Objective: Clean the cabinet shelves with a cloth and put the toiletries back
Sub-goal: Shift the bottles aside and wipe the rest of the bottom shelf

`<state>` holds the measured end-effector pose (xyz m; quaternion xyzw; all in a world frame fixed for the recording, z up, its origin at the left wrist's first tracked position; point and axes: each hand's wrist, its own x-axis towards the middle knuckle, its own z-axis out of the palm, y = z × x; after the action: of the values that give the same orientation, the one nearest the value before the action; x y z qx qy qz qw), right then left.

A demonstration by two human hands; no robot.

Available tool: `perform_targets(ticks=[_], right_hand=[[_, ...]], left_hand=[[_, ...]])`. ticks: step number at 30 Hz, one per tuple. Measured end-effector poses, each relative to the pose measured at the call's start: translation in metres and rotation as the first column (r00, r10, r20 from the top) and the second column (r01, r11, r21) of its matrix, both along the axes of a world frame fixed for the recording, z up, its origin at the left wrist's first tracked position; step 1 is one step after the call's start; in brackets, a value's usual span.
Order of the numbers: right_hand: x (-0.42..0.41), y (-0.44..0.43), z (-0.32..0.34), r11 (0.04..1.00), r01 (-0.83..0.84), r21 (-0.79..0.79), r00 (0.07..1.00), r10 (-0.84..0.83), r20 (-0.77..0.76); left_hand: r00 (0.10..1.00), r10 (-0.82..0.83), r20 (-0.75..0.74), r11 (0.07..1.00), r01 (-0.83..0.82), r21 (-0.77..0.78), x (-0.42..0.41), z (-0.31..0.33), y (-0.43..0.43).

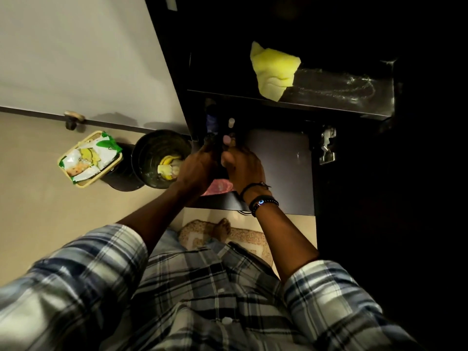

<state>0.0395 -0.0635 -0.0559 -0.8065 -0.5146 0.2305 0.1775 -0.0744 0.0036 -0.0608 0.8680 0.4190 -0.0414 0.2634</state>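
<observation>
1. Yellow cloth (274, 72) lies bunched on the upper cabinet shelf (342, 97), left part of it, no hand on it. Dusty smears show on the shelf to its right.
2. Both hands are down at the lower shelf (281, 168), close together at its left end, among the toiletries (228, 135).
3. Left hand (196, 168): fingers curled round something dark, likely a bottle; what exactly, cannot tell, too dim.
4. Right hand (243, 165): fingers clenched around a small dark item with a pale pinkish cap at the top; wrist carries dark bracelets.
5. More small bottles stand just behind the hands: a white cap and a bluish one are visible, the rest is lost in shadow.
6. Pink object (219, 187) sits at the shelf's front edge, under the wrists.
7. Handling judgement: bottles look small, rigid and light; smooth plastic may be slippery. Best gripped round the body, not the cap, since caps could pop off.
8. Cloth looks soft and limp, weighs nothing much; pinch anywhere, wad it up for wiping.
9. Black bin (162, 158) and a basket of packets (88, 158) are on the floor to the left, away from the cabinet.
</observation>
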Motion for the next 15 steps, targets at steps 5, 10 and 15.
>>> perform_targets(ticks=[5,10,15], right_hand=[[0.031,-0.02,0.01,0.991,0.131,-0.027,0.991,-0.131,-0.023],[0.086,-0.057,0.011,0.923,0.383,0.021,0.921,-0.384,0.07],[0.127,-0.084,0.009,0.892,0.452,-0.028,0.874,-0.437,0.211]], left_hand=[[0.993,-0.094,-0.072,0.993,0.098,0.06,0.003,-0.01,0.003],[0.976,-0.183,-0.116,0.978,0.193,0.081,0.014,-0.001,-0.01],[0.974,-0.227,-0.009,0.973,0.227,0.05,0.071,0.014,-0.038]])
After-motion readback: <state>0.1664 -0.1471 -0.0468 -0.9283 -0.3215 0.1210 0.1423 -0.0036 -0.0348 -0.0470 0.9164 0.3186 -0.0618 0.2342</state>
